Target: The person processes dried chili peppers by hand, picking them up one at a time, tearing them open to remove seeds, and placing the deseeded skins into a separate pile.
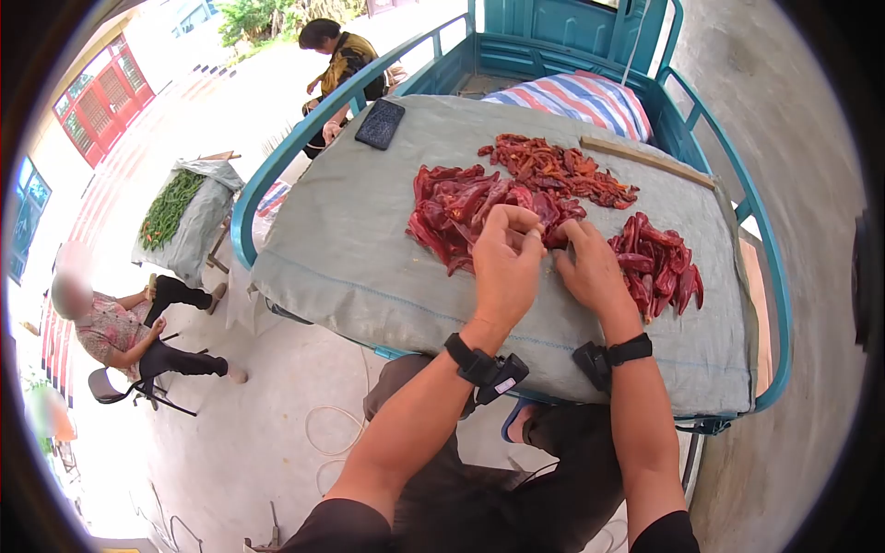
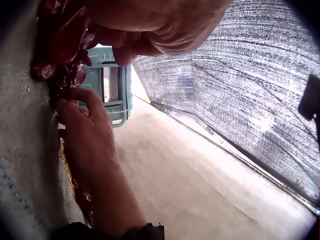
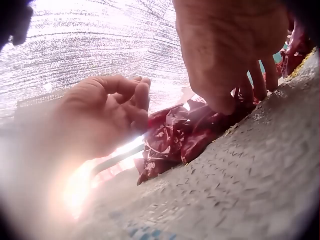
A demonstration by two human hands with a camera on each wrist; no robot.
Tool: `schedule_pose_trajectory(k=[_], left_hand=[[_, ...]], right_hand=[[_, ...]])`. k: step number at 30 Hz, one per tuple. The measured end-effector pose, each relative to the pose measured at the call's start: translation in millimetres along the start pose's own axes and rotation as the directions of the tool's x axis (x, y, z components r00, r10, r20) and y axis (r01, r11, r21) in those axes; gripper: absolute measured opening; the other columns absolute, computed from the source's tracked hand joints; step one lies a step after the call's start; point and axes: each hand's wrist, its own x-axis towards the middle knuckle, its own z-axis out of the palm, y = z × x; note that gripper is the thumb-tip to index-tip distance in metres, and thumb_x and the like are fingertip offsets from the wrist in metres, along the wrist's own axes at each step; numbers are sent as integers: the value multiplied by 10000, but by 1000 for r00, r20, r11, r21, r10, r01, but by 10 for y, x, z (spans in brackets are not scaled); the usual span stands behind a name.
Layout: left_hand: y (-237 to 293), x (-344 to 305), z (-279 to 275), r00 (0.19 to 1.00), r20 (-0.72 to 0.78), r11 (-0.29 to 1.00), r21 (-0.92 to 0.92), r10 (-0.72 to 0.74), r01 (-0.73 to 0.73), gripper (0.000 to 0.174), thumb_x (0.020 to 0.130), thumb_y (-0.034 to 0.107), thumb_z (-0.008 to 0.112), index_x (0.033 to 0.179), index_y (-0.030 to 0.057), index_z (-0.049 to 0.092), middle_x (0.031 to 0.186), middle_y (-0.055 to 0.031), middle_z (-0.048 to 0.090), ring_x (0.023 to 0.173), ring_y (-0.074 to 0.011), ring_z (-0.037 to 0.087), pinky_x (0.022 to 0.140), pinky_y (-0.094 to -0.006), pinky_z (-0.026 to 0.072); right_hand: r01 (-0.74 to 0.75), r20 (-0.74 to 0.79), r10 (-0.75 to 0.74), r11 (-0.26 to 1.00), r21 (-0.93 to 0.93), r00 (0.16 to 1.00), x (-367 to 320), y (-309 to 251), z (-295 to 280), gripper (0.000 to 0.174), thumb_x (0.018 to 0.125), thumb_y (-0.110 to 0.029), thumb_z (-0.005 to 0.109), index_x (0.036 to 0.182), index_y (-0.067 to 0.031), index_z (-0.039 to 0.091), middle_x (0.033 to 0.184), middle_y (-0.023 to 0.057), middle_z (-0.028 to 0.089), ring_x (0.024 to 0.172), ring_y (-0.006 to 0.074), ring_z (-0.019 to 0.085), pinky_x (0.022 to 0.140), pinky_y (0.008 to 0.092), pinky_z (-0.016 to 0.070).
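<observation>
In the head view, a pile of dark red peppers lies on a grey woven sheet. My left hand is over its near edge, fingers curled; from the right wrist view, the left hand has thumb and fingertips close together and no pepper visible between them. Beside it, my right hand reaches into the pile's right side. Seen from the left wrist, the right hand pinches at a dark red pepper with bent index finger and thumb; the contact is partly hidden.
Smaller orange-red peppers lie behind, another red pile to the right. A phone, wooden strip and striped sack are farther back. Blue rails surround the cart bed. Two people are at the left, near green peppers.
</observation>
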Motion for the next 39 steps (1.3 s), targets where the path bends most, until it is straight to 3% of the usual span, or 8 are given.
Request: schedule_pose_trajectory(k=[7,13,25,28,31,34,37,39], left_hand=[[-27,-57,65,999,49,999,48,15,-18,130,995,-68,663,1090,19,645,1007,-35,706,810,-79,652,734,-265,594],[-32,-60,67,999,51,999,42,14,-16,140,985,-72,664,1089,19,646,1004,-34,710,809,-78,650,735,-263,586],[-11,-54,38,999,50,999,41,6,-8,124,991,-57,661,1086,21,649,994,-34,716,795,-84,657,710,-259,564],[-6,-53,42,999,52,999,40,5,-7,121,992,-58,659,1082,22,649,993,-33,715,796,-83,656,709,-258,561],[7,-56,41,998,55,999,32,5,-6,118,993,-58,659,1080,22,650,991,-32,714,798,-80,653,711,-258,560],[-1,-57,45,999,54,1000,27,-1,0,119,992,-58,660,1079,22,650,990,-30,714,798,-79,651,714,-260,561],[-20,-55,52,999,47,999,31,8,-10,122,990,-58,660,1081,23,652,990,-29,714,795,-78,651,715,-261,559],[-22,-57,57,999,44,999,40,19,-20,123,989,-57,661,1081,24,653,991,-28,715,794,-79,650,713,-261,555]], right_hand=[[-114,-95,123,989,93,988,-44,-14,-57,265,883,-94,820,944,9,583,890,181,634,839,403,644,770,481,515],[-137,-88,145,986,94,985,-120,-3,-101,269,880,-48,809,927,15,552,840,174,612,809,373,632,757,463,512],[-176,-95,189,976,131,977,-142,-21,-110,333,886,-57,830,1042,-15,539,839,190,681,796,360,706,746,449,554],[-258,-84,276,948,185,957,-138,-15,-92,390,881,-71,850,1082,-20,520,852,177,696,804,355,717,747,443,562],[-226,-170,252,961,161,953,-149,101,-8,448,874,-85,869,1165,-14,535,863,150,708,795,323,724,748,430,568],[-344,-133,384,904,253,914,-151,103,-15,553,861,-94,889,1284,-5,544,874,126,711,794,287,727,750,413,571],[-359,-110,395,899,252,912,-167,179,10,539,862,-110,892,1300,17,604,879,121,732,796,249,727,758,394,574],[-311,-55,335,914,260,941,-167,222,10,462,866,-125,887,1232,29,650,885,129,748,798,244,726,762,388,574]])
